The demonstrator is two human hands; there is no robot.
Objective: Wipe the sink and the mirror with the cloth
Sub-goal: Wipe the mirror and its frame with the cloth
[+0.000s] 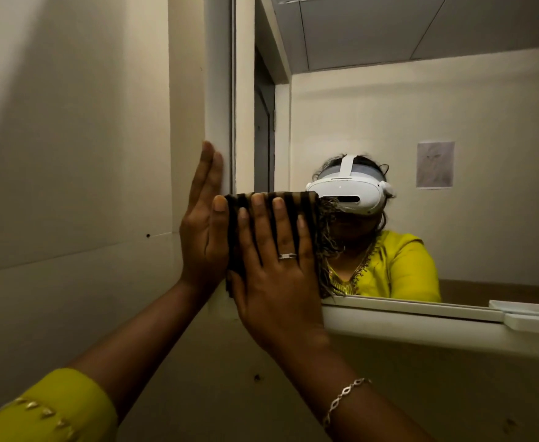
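Note:
A dark brown striped cloth [313, 215] with a fringed right edge lies flat against the lower left corner of the mirror [389, 106]. My right hand [274, 269] presses it to the glass with palm flat and fingers spread. It wears a ring, and a bracelet circles the wrist. My left hand [202, 228] stands upright beside it. Its fingers lie flat against the mirror's white left frame [218, 90] and its thumb touches the cloth's left edge. The sink is out of view.
A white ledge [421, 327] runs under the mirror, with a small white tray [533, 323] at its right end. A beige wall [70, 154] fills the left. The glass reflects a person in a yellow top and white headset.

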